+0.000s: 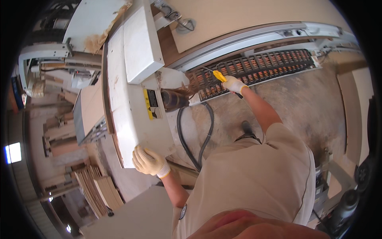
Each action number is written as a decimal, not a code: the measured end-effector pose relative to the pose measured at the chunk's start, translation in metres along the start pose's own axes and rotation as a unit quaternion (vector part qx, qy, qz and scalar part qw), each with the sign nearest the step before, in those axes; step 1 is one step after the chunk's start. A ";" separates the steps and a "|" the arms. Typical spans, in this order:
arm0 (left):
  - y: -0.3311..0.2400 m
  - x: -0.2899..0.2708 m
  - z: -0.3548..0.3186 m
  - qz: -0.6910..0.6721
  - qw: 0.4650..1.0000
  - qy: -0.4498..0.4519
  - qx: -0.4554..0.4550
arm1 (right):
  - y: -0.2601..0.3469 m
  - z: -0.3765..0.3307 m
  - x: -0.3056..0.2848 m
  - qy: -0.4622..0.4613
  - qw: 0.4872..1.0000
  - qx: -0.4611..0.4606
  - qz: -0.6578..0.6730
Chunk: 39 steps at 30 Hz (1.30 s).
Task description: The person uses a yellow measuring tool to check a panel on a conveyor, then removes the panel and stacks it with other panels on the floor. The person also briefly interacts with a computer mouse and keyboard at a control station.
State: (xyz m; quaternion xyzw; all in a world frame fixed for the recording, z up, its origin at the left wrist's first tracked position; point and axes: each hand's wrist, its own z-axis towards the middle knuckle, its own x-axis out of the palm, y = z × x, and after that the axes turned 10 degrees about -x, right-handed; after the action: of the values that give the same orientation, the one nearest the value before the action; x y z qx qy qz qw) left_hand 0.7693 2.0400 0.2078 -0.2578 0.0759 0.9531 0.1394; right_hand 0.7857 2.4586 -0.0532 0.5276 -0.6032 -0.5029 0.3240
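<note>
My right hand, in a pale glove, is closed round a yellow air blow gun. Its thin nozzle points up and left over a black cable chain, behind which orange strips show. A dark end of the gun or its hose sticks out below the hand. My left hand, gloved too, is curled over the lower corner of a white machine housing, fingers together. A yellow and black label sits on the housing's side. Next to it is a dusty dark cylinder, perhaps a motor.
A thick black hose loops down to the floor. Beyond the cable chain runs a metal rail beside a large tan board. Stacked boards stand at the lower left, near a grey panel. Machinery lies at the right.
</note>
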 end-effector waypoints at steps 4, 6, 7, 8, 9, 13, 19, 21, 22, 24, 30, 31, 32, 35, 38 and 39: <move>-0.004 0.013 -0.001 0.095 0.995 0.000 -0.033 | -0.018 0.032 -0.008 0.001 1.000 -0.004 -0.031; -0.007 0.017 -0.002 0.113 0.991 0.012 -0.063 | -0.042 0.041 -0.034 -0.088 0.976 -0.080 -0.183; -0.007 0.019 -0.002 0.125 0.991 0.010 -0.057 | -0.055 0.046 -0.051 -0.111 0.986 -0.037 -0.120; -0.008 0.021 -0.002 0.132 0.989 0.008 -0.060 | -0.071 0.046 -0.069 -0.181 0.971 -0.010 -0.155; -0.007 0.023 -0.002 0.137 0.988 0.007 -0.066 | -0.085 0.048 -0.090 -0.222 0.964 0.024 -0.144; 0.000 0.028 -0.003 0.180 0.981 0.018 -0.066 | -0.139 0.037 -0.165 -0.341 0.939 0.015 -0.051; 0.011 0.040 -0.006 0.212 0.976 0.028 -0.044 | -0.162 0.021 -0.221 -0.318 0.947 0.026 -0.040; 0.013 0.045 -0.006 0.218 0.975 0.022 -0.046 | -0.154 0.028 -0.221 -0.300 0.951 0.073 -0.031; 0.014 0.048 -0.006 0.219 0.974 0.022 -0.049 | -0.148 0.034 -0.217 -0.284 0.957 0.052 -0.026; 0.018 0.052 -0.006 0.225 0.973 0.015 -0.056 | -0.134 0.049 -0.206 -0.244 0.968 0.045 -0.019; 0.033 0.066 -0.008 0.218 0.973 0.013 -0.070 | -0.093 0.105 -0.145 -0.182 0.975 0.000 -0.130; 0.038 0.071 -0.008 0.217 0.973 0.021 -0.080 | -0.089 0.115 -0.130 -0.163 0.982 0.036 -0.084; 0.040 0.074 -0.008 0.202 0.977 0.006 -0.067 | -0.085 0.122 -0.118 -0.133 0.985 0.025 -0.103; 0.053 0.086 -0.010 0.157 0.987 -0.025 -0.039 | -0.079 0.151 -0.071 -0.133 0.982 0.009 -0.131; 0.063 0.094 -0.016 0.122 0.990 -0.021 -0.063 | -0.078 0.175 -0.030 -0.155 0.980 0.003 -0.123; 0.068 0.096 -0.016 0.109 0.990 -0.011 -0.087 | -0.078 0.184 -0.015 -0.159 0.984 0.021 -0.082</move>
State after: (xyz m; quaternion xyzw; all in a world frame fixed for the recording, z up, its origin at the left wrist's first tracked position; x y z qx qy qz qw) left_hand 0.6768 1.9937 0.1495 -0.2485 0.0190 0.9684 0.0126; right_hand 0.6443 2.5271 -0.1777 0.4946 -0.6123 -0.5927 0.1706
